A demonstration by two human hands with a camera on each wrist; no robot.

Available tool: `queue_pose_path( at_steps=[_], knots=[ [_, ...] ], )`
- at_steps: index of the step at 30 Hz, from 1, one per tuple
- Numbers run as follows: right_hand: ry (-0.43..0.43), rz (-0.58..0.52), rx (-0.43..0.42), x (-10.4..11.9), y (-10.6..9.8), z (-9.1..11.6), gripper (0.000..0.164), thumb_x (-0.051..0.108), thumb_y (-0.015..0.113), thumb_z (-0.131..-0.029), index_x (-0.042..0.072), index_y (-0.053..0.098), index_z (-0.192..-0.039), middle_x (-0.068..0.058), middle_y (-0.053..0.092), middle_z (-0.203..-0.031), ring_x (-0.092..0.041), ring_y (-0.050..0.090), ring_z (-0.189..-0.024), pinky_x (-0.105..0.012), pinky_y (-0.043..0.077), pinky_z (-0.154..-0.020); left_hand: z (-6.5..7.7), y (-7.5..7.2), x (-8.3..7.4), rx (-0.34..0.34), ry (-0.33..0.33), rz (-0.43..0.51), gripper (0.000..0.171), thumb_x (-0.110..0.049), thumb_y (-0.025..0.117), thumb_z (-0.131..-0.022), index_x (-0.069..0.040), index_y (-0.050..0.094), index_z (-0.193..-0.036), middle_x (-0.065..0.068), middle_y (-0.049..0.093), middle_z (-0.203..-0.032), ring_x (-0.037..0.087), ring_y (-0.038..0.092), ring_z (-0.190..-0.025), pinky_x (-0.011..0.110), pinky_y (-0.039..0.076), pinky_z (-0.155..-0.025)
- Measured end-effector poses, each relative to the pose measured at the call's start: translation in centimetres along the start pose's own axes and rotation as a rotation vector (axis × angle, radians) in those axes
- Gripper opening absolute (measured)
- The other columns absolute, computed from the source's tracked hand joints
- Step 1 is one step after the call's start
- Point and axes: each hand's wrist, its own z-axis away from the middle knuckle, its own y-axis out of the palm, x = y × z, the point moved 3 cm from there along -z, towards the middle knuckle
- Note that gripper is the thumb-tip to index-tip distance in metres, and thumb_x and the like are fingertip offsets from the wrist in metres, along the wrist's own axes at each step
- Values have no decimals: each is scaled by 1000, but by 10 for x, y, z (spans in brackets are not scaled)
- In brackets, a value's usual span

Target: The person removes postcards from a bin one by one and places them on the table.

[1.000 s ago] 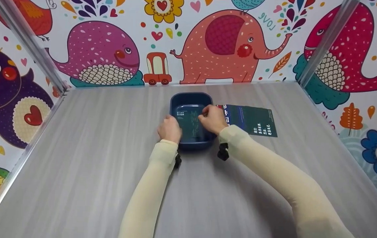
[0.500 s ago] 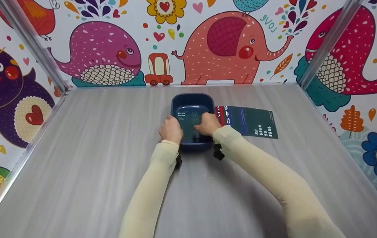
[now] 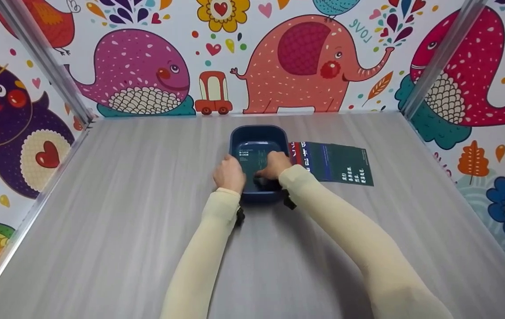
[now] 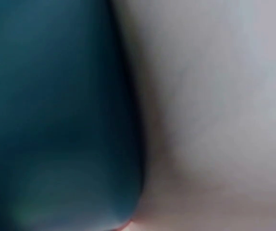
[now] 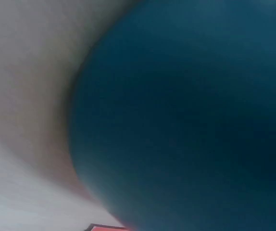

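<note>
A dark blue rectangular basin [image 3: 259, 132] with rounded corners stands on the table. My left hand [image 3: 229, 174] holds its left rim with curled fingers. Inside lies a dark green printed card or booklet [image 3: 247, 161] with small white lettering. My right hand [image 3: 274, 166] reaches over the right rim, its thumb side pointing down at the card's right part; I cannot tell whether it pinches the card. The basin's outer wall [image 4: 56, 106] fills the left of the left wrist view, blurred. In the right wrist view the blue wall [image 5: 186, 120] hides the fingers.
Several overlapping printed cards or booklets [image 3: 345, 163], with red, blue and green covers, fan out on the grey wood-grain table [image 3: 146, 199] right of the basin. Walls with cartoon animals [image 3: 297, 66] enclose the back and sides, with metal posts [image 3: 440, 57] at the corners.
My right hand has lowered and moved slightly left and down into the basin, uncovering more of the red cover beside it. The left hand stays on the rim.
</note>
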Motion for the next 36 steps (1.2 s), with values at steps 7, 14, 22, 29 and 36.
queue_pose_path(
  at_steps=[7, 14, 22, 29, 36],
  knots=[
    [24, 30, -2, 5, 4, -6, 73, 45, 83, -78, -5, 63, -127, -21, 68, -125, -30, 66, -112, -44, 52, -102, -1, 0, 3, 18, -20, 13, 36, -13, 67, -91, 5, 59, -121, 21, 73, -108, 37, 73, -96, 50, 59, -81],
    [71, 15, 8, 6, 8, -9, 68, 44, 85, -75, -3, 68, -122, -20, 69, -125, -30, 65, -112, -44, 50, -104, -2, 1, 2, 38, -30, 18, 39, -13, 67, -90, 5, 58, -123, 21, 72, -108, 37, 72, -96, 50, 58, -81],
    [146, -53, 41, 2, 17, -15, 76, 51, 84, -75, 0, 64, -129, -16, 69, -123, -26, 64, -102, -44, 52, -102, -2, 3, 2, 28, -24, 5, 40, -14, 69, -90, 5, 58, -124, 20, 72, -110, 36, 72, -97, 48, 59, -81],
    [115, 12, 34, 5, 17, -11, 73, 47, 84, -76, -3, 65, -125, -18, 69, -121, -26, 63, -101, -42, 53, -101, -1, 3, 2, 34, -19, 6, 38, -13, 68, -89, 5, 59, -122, 20, 72, -108, 36, 72, -97, 48, 58, -82],
    [85, 33, 20, 5, 13, -7, 63, 42, 85, -77, -3, 69, -119, -17, 71, -119, -28, 67, -105, -42, 54, -98, -1, 1, 1, 38, -24, 26, 39, -14, 67, -91, 5, 58, -124, 20, 72, -111, 38, 72, -98, 50, 58, -82]
  ],
)
